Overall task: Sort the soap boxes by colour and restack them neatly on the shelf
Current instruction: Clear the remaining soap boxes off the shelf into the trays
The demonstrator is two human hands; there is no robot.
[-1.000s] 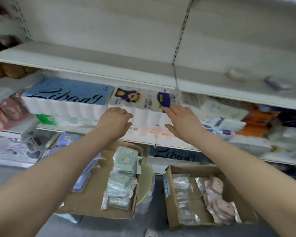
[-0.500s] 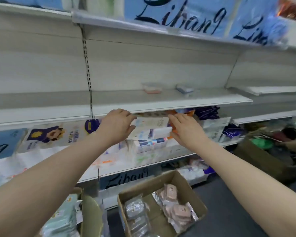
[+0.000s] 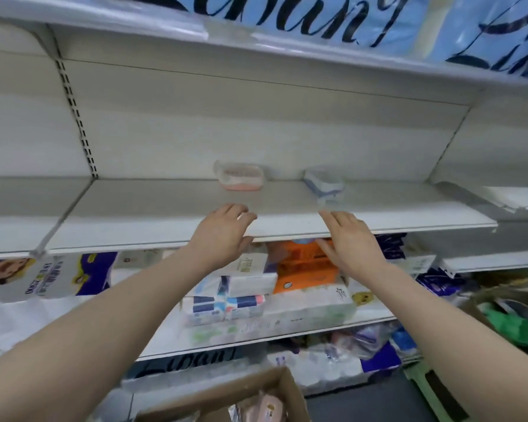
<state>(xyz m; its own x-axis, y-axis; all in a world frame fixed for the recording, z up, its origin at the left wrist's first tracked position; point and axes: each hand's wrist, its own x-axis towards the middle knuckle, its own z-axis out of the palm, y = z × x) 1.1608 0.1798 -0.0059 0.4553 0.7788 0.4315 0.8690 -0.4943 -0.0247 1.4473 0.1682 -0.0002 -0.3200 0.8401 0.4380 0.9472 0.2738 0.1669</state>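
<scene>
White metal shelving (image 3: 165, 208) with a slotted upright (image 3: 77, 117) stands on a dark grey floor (image 3: 357, 405).

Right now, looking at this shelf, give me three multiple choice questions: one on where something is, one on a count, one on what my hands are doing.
1. The blue soap pack lies: A in the cardboard box; B on the shelf, right of the pink soap pack; C under the orange pack.
2. Soap packs on that shelf: A one; B two; C five.
3. The left hand and right hand are: A open, holding nothing; B gripping the pink soap pack; C clenched fists.
Answers: 1 B, it sits at the shelf's back beside the pink one. 2 B, only pink and blue show. 3 A, the fingers reach over the shelf edge with nothing in them.
</scene>
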